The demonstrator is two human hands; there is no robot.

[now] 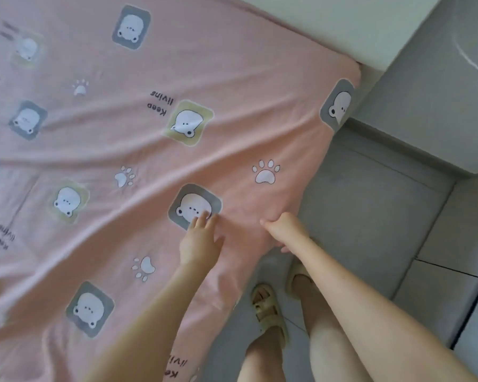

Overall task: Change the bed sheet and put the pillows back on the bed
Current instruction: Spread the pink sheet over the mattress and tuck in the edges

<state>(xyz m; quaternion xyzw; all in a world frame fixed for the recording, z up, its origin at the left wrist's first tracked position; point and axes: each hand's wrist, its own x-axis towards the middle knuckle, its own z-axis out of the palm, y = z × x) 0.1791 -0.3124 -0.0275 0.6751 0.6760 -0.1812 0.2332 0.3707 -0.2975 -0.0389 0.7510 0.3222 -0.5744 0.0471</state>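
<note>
Item: pink bed sheet (149, 139), printed with bears and paw marks. It lies spread over the bed, its near edge hanging off the side toward the grey floor (370, 205). The far corner by the white furniture (315, 31) looks already pulled over the mattress corner. Long diagonal creases run across the cloth toward your hands.

Handling, as a judgement: light, soft, limp cloth with no stiffness. It will bunch wherever you pinch it and slide easily over the mattress, so it needs holding at the hem or a corner, not in the middle. It is not fragile.

Your left hand (200, 241): open and flat, fingers (204, 217) spread on the sheet just below a grey bear patch, pressing or smoothing, gripping nothing.

Your right hand (283, 230): closed around a bunch of the sheet's edge where it drops off the bed, drawing the cloth taut.

Containers: none in view. Pillows: none in view.

Also present: your feet in pale sandals (271, 312) on the floor, just beside the hanging edge.

Step in hand, likely: tensioning and flattening this side before tucking.
</note>
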